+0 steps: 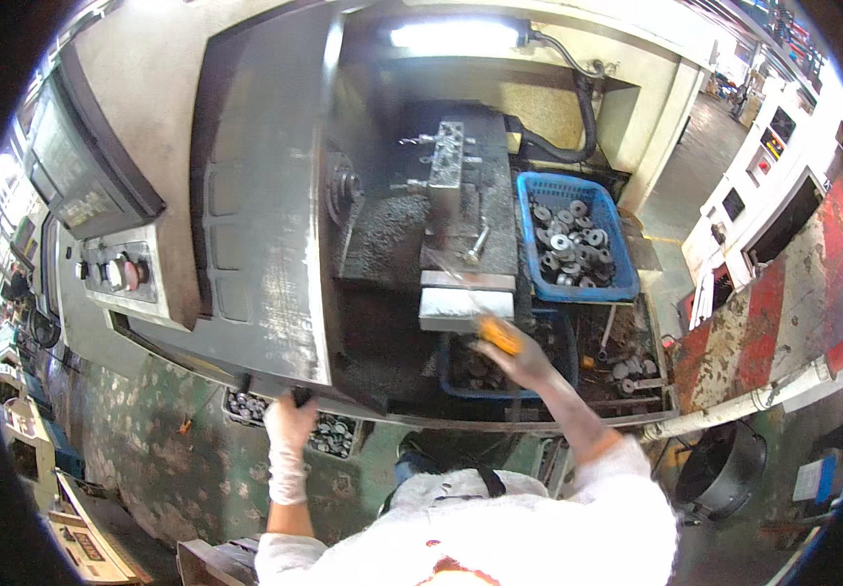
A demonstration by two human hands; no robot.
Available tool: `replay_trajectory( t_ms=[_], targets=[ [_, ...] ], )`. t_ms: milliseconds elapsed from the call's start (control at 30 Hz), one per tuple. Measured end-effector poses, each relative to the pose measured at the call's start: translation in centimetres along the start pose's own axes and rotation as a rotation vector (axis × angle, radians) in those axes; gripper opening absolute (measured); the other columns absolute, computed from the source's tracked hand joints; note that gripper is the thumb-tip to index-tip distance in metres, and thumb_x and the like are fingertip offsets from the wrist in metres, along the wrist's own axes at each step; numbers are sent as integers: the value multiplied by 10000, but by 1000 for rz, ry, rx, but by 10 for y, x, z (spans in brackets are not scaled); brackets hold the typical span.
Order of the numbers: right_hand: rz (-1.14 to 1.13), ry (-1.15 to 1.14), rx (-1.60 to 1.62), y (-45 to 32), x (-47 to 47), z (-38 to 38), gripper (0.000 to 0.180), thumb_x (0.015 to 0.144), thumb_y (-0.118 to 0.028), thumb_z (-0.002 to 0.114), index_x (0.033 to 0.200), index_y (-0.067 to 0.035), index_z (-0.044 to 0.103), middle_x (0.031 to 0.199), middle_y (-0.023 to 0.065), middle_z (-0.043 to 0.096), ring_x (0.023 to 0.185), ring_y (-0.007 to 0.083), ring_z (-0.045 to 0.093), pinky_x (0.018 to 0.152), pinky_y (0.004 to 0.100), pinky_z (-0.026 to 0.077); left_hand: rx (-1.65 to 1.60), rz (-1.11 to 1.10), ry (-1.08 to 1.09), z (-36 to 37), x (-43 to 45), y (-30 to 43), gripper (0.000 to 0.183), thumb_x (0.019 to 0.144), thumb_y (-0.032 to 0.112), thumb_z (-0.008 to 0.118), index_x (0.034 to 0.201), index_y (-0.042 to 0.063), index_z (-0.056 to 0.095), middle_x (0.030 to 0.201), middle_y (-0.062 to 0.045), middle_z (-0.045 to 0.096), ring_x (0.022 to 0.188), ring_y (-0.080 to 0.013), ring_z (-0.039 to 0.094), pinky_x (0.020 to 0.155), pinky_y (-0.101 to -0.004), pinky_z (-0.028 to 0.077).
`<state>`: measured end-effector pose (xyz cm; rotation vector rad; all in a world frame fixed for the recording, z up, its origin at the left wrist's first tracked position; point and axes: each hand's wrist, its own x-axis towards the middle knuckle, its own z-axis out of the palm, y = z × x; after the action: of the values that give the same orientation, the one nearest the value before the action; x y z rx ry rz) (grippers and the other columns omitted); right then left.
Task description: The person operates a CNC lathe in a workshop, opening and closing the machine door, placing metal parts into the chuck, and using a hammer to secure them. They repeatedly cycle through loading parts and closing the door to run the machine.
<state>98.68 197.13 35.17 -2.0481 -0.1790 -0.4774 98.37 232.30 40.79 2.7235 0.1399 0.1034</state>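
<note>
My left hand (289,425), in a white glove, is closed around the black handle (303,396) at the lower edge of a sliding metal door (260,220) on a lathe. My right hand (531,359) grips a thin tool by its yellow handle (499,335). Its shaft is blurred and reaches over a pale metal block (467,304) at the near end of the cross slide. Farther back on the slide, a tool block (447,157) carries several cutting tools. The spindle nose (348,186) lies left of it, partly behind the door edge. Metal chips (392,227) cover the bed between them.
Right of the slide stands a blue plastic basket (575,295) of ring-shaped metal parts (571,242). Another blue basket (571,359) sits lower, partly behind my right arm. Trays of parts (332,436) are by my left hand. A control panel (125,272) juts out at left.
</note>
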Motion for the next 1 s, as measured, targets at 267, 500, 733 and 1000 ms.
replay_trajectory(
  t_ms=[267, 500, 733, 1000],
  targets=[
    [689, -239, 257, 50, 185, 111, 372, 771, -143, 501, 1102, -1, 408, 817, 46, 529, 775, 139, 490, 679, 268, 385, 0, 623, -36, 33, -26, 37, 474, 677, 473, 559, 534, 27, 487, 464, -137, 495, 457, -290, 532, 446, -341, 441],
    [661, -286, -613, 144, 166, 31, 372, 773, -131, 498, 1107, 0, 402, 830, 50, 529, 770, 138, 492, 680, 265, 388, -128, 910, 7, 49, -23, 63, 519, 677, 525, 522, 721, 13, 594, 716, -149, 567, 643, -297, 564, 564, -358, 466],
    [676, -475, -747, 166, 176, 36, 372, 775, -119, 495, 1113, 1, 397, 844, 54, 528, 766, 137, 495, 682, 262, 390, -218, 867, -107, 41, -22, 63, 492, 683, 488, 530, 740, 2, 582, 764, -161, 565, 714, -317, 554, 627, -369, 454],
    [696, -702, -337, 129, 192, 62, 372, 777, -105, 491, 1119, 2, 391, 860, 59, 527, 760, 136, 497, 684, 259, 393, -253, 896, -19, 32, 2, 26, 448, 641, 488, 589, 568, 46, 586, 552, -86, 539, 513, -258, 537, 525, -328, 452]
  ],
)
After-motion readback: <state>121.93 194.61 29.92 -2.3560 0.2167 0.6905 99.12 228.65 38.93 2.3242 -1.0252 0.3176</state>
